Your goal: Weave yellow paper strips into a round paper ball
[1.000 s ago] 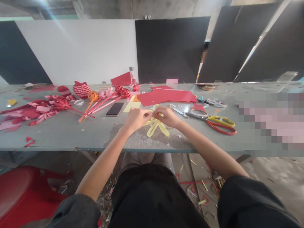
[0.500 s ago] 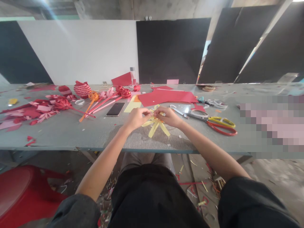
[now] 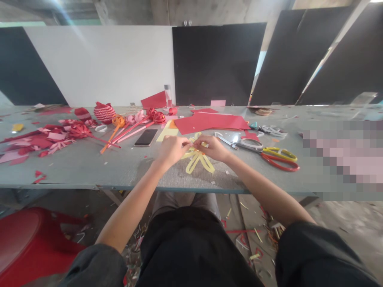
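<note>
A yellow paper flower (image 3: 200, 164) with looped petals is held low over the table's front part. My left hand (image 3: 175, 148) pinches it near its centre from the left. From the right, my right hand (image 3: 212, 146) pinches the same central part, the fingertips of both hands almost touching. Bits of orange show at the flower's middle. The fingers hide most of the upper petals. Behind the hands lie yellow paper (image 3: 166, 133) and red paper sheets (image 3: 209, 122).
A phone (image 3: 146, 137) lies left of my hands, beside paper flowers on stems (image 3: 131, 133). Scissors with red and yellow handles (image 3: 279, 158) lie to the right. Farther left are a red-and-pink woven ball (image 3: 104, 113) and piled paper pieces (image 3: 44, 139). A red stool (image 3: 26, 243) stands below.
The flower has turned slightly in my fingers, and its lower petals now show as open loops. Both hands have stayed nearly in place, still pinching.
</note>
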The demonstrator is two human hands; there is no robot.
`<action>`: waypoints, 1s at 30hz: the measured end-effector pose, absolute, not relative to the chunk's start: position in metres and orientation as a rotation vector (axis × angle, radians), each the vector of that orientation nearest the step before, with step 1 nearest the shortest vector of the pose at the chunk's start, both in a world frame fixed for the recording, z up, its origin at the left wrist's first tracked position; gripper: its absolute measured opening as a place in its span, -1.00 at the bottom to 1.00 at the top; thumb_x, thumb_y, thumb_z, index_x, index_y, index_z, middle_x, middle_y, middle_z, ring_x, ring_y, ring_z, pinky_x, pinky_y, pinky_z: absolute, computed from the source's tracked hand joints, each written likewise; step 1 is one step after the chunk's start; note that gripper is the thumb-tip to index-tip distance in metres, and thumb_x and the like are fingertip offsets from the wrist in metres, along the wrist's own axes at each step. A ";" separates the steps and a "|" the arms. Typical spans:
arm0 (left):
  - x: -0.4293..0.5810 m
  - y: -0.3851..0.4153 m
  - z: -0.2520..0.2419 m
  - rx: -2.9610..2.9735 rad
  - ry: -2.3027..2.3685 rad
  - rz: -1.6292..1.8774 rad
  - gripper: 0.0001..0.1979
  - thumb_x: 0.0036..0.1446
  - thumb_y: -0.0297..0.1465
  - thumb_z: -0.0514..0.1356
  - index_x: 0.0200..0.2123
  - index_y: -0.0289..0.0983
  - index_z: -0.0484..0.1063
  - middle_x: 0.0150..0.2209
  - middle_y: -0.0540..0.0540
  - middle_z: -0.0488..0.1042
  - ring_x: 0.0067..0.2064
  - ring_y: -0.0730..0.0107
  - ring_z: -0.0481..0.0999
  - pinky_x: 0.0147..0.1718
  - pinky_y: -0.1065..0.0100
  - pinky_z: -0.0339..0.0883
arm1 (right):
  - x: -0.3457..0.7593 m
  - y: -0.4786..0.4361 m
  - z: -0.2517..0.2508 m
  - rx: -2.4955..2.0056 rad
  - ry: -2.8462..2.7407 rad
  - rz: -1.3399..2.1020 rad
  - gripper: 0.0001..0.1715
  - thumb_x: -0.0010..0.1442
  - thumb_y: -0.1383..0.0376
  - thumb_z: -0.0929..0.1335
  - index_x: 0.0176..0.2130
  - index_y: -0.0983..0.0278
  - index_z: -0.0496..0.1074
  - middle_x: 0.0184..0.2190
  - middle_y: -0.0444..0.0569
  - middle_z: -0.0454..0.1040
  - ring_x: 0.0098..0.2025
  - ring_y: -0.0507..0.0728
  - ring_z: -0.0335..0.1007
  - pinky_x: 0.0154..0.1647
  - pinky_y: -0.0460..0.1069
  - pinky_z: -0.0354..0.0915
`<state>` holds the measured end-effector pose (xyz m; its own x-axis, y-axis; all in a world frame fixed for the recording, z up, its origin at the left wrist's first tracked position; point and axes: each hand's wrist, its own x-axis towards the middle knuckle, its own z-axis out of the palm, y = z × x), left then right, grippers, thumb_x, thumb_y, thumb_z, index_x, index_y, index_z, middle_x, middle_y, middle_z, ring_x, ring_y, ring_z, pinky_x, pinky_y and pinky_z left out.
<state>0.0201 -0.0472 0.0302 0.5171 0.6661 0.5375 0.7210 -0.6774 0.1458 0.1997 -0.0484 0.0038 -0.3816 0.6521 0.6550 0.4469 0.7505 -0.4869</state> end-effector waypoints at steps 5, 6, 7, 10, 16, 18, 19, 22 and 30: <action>0.024 -0.057 0.030 -2.496 -1.206 -0.782 -0.79 0.13 -0.42 0.08 -0.42 -0.22 0.51 -0.42 -0.09 0.56 -0.30 0.26 0.50 -0.16 0.21 0.18 | 0.196 -0.051 0.002 -0.780 -2.031 0.316 -0.85 0.13 0.28 0.27 -0.45 0.27 0.34 -0.47 -0.07 0.36 -0.40 0.03 0.30 -0.35 -0.04 0.24; 0.024 -0.057 0.031 -2.500 -1.238 -0.791 -0.80 0.12 -0.40 0.08 -0.41 -0.22 0.52 -0.43 -0.08 0.55 -0.32 0.27 0.49 -0.19 0.23 0.19 | 0.196 -0.052 0.003 -0.780 -2.026 0.316 -0.85 0.13 0.28 0.27 -0.45 0.26 0.34 -0.46 -0.06 0.37 -0.39 0.04 0.30 -0.34 -0.03 0.24; 0.024 -0.056 0.031 -2.512 -1.273 -0.802 -0.81 0.12 -0.38 0.09 -0.40 -0.21 0.52 -0.45 -0.08 0.55 -0.35 0.28 0.49 -0.22 0.25 0.20 | 0.195 -0.052 0.003 -0.782 -2.023 0.316 -0.85 0.13 0.28 0.27 -0.44 0.26 0.34 -0.46 -0.06 0.37 -0.39 0.04 0.30 -0.33 -0.03 0.24; 0.024 -0.053 0.031 -2.545 -1.311 -0.836 -0.82 0.13 -0.33 0.10 -0.41 -0.20 0.49 -0.48 -0.04 0.53 -0.39 0.30 0.48 -0.30 0.29 0.19 | 0.195 -0.051 0.004 -0.814 -2.006 0.317 -0.85 0.13 0.29 0.26 -0.44 0.27 0.35 -0.45 -0.06 0.37 -0.38 0.04 0.31 -0.33 -0.03 0.24; 0.031 -0.051 0.019 -2.423 -1.216 -0.948 -0.91 0.15 -0.40 0.10 -0.29 -0.24 0.38 -0.29 -0.07 0.53 -0.20 0.26 0.47 -0.18 0.24 0.13 | 0.195 -0.037 -0.002 -0.993 -1.877 0.280 -0.84 0.09 0.27 0.27 -0.46 0.27 0.38 -0.47 -0.05 0.40 -0.39 0.07 0.32 -0.33 -0.02 0.23; 0.032 -0.051 0.015 -2.360 -1.210 -0.960 -0.91 0.15 -0.40 0.09 -0.27 -0.24 0.38 -0.27 -0.08 0.52 -0.16 0.24 0.45 -0.13 0.21 0.10 | 0.196 -0.036 -0.003 -1.047 -1.835 0.272 -0.84 0.09 0.27 0.28 -0.47 0.27 0.39 -0.47 -0.04 0.42 -0.38 0.08 0.33 -0.32 -0.01 0.22; 0.032 -0.051 0.014 -2.331 -1.216 -0.967 -0.90 0.15 -0.40 0.09 -0.27 -0.24 0.38 -0.28 -0.09 0.52 -0.16 0.23 0.45 -0.12 0.19 0.09 | 0.196 -0.036 -0.002 -1.063 -1.819 0.263 -0.84 0.08 0.28 0.28 -0.47 0.27 0.39 -0.46 -0.04 0.43 -0.38 0.08 0.34 -0.32 -0.02 0.22; 0.031 -0.051 0.015 -2.308 -1.230 -0.975 -0.89 0.17 -0.39 0.07 -0.32 -0.24 0.39 -0.32 -0.08 0.53 -0.18 0.24 0.45 -0.10 0.18 0.08 | 0.196 -0.040 0.000 -1.074 -1.798 0.212 -0.85 0.09 0.29 0.28 -0.47 0.27 0.38 -0.45 -0.04 0.43 -0.37 0.08 0.34 -0.31 -0.02 0.22; 0.032 -0.056 0.017 -2.347 -1.167 -0.942 -0.84 0.17 -0.40 0.06 -0.35 -0.23 0.44 -0.35 -0.07 0.54 -0.23 0.28 0.47 -0.07 0.17 0.06 | 0.194 -0.045 0.002 -1.066 -1.910 0.054 -0.84 0.12 0.32 0.25 -0.45 0.26 0.39 -0.44 -0.04 0.44 -0.35 0.09 0.34 -0.31 -0.03 0.16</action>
